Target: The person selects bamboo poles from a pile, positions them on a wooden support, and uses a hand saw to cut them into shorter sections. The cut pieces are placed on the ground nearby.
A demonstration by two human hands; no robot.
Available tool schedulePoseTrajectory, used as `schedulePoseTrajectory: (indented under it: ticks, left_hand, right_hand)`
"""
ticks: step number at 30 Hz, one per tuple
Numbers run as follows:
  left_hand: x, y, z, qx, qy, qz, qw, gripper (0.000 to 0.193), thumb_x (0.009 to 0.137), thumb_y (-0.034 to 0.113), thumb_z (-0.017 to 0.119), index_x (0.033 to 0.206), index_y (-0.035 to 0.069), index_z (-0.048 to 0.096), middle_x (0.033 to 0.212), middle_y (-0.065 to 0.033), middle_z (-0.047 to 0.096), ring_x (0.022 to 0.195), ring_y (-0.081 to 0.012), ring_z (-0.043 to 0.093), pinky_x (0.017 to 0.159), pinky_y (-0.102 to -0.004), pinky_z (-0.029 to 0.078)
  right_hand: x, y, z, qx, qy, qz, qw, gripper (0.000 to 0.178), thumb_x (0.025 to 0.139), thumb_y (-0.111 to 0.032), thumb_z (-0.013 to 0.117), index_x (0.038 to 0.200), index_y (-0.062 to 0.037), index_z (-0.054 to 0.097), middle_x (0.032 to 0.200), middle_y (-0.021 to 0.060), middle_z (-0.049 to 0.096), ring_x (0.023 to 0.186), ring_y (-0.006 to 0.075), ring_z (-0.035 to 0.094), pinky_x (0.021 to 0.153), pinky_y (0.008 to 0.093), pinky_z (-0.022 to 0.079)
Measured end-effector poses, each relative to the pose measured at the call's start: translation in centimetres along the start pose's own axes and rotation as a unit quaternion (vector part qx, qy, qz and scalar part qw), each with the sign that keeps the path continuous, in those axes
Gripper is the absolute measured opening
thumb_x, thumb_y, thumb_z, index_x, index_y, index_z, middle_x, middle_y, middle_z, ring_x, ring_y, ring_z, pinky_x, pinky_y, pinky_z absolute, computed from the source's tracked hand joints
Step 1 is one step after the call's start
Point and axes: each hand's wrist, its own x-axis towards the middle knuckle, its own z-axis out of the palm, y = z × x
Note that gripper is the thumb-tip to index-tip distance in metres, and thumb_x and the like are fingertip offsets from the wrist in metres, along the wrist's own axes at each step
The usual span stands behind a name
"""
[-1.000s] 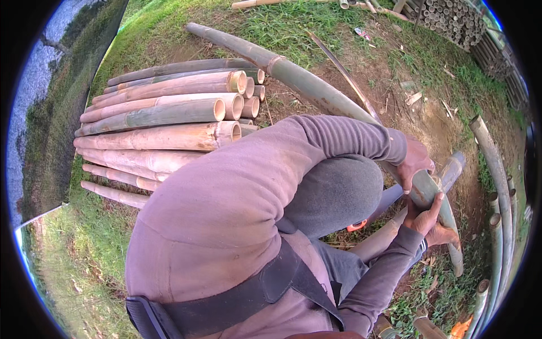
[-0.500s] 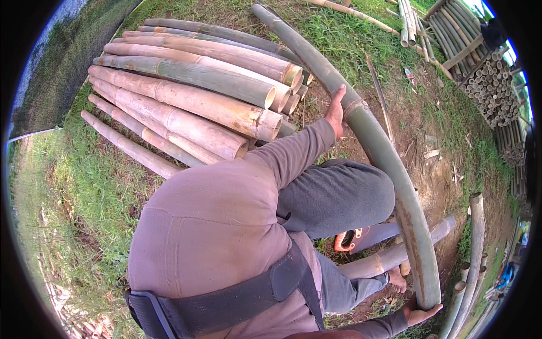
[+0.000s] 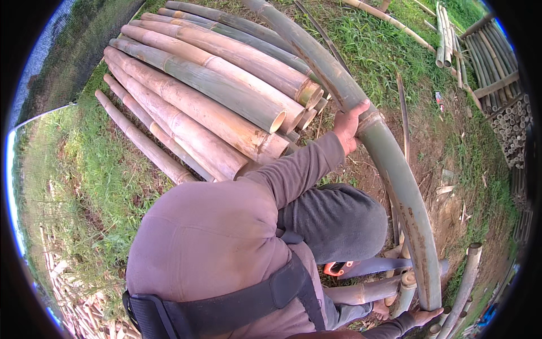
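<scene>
A long, thick green-grey bamboo pole [image 3: 403,186] runs from the top edge down to the lower right, looking curved through the lens. My left hand [image 3: 348,127] is closed round it just beside a node ring, the thumb lying over the top. At the pole's lower end, my right hand [image 3: 424,317] grips the cut end from beneath, with part of its fingers hidden. Under the pole, a handsaw with an orange handle [image 3: 334,268] lies by my leg. Another bamboo pole [image 3: 364,292] rests low beside my bare foot, near a short upright bamboo piece [image 3: 407,282].
A big stack of cut bamboo poles [image 3: 209,85] lies on the grass at upper left, near a dark mesh screen [image 3: 56,68]. Racked bamboo [image 3: 494,62] stands at far right. More bamboo [image 3: 466,277] leans at lower right. Splinters and chips [image 3: 84,305] cover the ground at lower left.
The view has shifted, so the stack and racks sit farther right. The held pole's upper end has passed out of the top edge. The short upright piece now shows; both hands keep their grip.
</scene>
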Motion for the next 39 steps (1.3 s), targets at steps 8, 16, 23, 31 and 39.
schedulePoseTrajectory:
  ticks: [8,16,23,31,39]
  left_hand:
    - [14.4,17.9,-3.1,-0.095,0.206,0.181,0.957,0.064,0.1,0.038,0.071,0.148,0.002,0.049,0.139,-0.0174,0.06,0.117,-0.0341,0.067,0.107,-0.0591,0.051]
    - [11.8,18.0,1.2,0.649,-0.173,0.393,0.628,0.101,0.083,0.06,0.082,0.157,0.004,0.042,0.154,-0.0264,0.05,0.146,-0.0411,0.047,0.122,-0.0583,0.037]
    - [16.5,11.6,2.4,0.908,-0.332,0.182,0.181,0.1,0.07,0.067,0.088,0.147,0.014,0.053,0.114,-0.0161,0.073,0.111,-0.0373,0.072,0.104,-0.0534,0.047]
    - [24.4,21.0,-3.9,0.94,-0.223,0.229,0.115,0.093,0.071,0.053,0.091,0.148,0.018,0.053,0.123,-0.0132,0.073,0.116,-0.0342,0.071,0.103,-0.0532,0.047]
    - [31.3,27.0,-13.7,0.978,-0.018,0.037,0.204,0.09,0.089,0.061,0.067,0.167,0.032,0.033,0.17,-0.0003,0.042,0.154,-0.0276,0.044,0.125,-0.0717,0.019]
  right_hand:
    - [-7.6,-1.0,23.3,-0.133,-0.183,-0.09,0.97,0.084,0.107,-0.064,0.049,0.157,0.0039,0.047,0.157,0.0255,0.051,0.141,0.0377,0.055,0.12,0.0468,0.044]
    - [-22.5,12.9,41.2,-0.048,-0.459,0.106,0.881,0.064,0.107,-0.043,0.065,0.136,0.0133,0.062,0.133,0.0228,0.067,0.121,0.0298,0.065,0.108,0.0416,0.049]
    - [-26.1,11.7,43.0,-0.053,-0.543,0.036,0.837,0.048,0.109,-0.034,0.063,0.13,0.0081,0.067,0.123,0.0162,0.072,0.114,0.0257,0.066,0.103,0.0415,0.05]
    - [-10.2,11.5,24.0,-0.338,-0.441,-0.194,0.808,0.044,0.108,-0.033,0.066,0.134,0.0018,0.068,0.127,0.0146,0.073,0.118,0.0222,0.067,0.102,0.038,0.05]
    - [-12.9,17.2,0.6,-0.386,-0.331,-0.034,0.86,0.038,0.106,-0.026,0.068,0.125,0.0064,0.068,0.115,0.013,0.073,0.107,0.0214,0.066,0.095,0.0361,0.054]
